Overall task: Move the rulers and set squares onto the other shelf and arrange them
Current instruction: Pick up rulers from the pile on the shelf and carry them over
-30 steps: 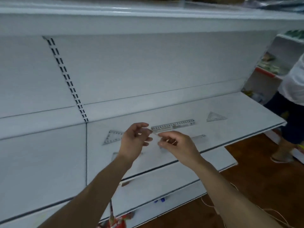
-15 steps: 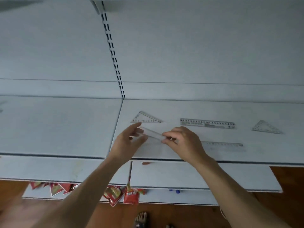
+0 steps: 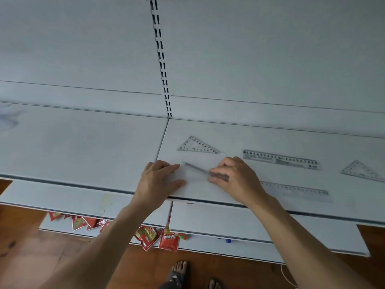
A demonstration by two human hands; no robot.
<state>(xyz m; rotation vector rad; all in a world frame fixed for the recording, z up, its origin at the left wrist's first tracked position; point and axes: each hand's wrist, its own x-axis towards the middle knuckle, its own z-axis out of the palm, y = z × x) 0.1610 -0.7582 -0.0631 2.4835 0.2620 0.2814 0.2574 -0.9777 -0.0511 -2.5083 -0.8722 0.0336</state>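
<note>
Fingers (image 3: pixel 216 170) of the right hand (image 3: pixel 237 176) are pinched on a clear ruler (image 3: pixel 198 170), steadied by the flat left hand (image 3: pixel 158 180); four other pieces (image 3: pixel 280 159) seem already arranged.

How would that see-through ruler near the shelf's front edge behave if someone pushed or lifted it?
The clear ruler looks thin and flat, so probably light and likely to slide on the smooth shelf. Lying flush, its edge may be fiddly to lift.

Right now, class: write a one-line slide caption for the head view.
Left hand touches and right hand pinches a clear measuring tool at the white shelf, among two rulers and two set squares.
</note>
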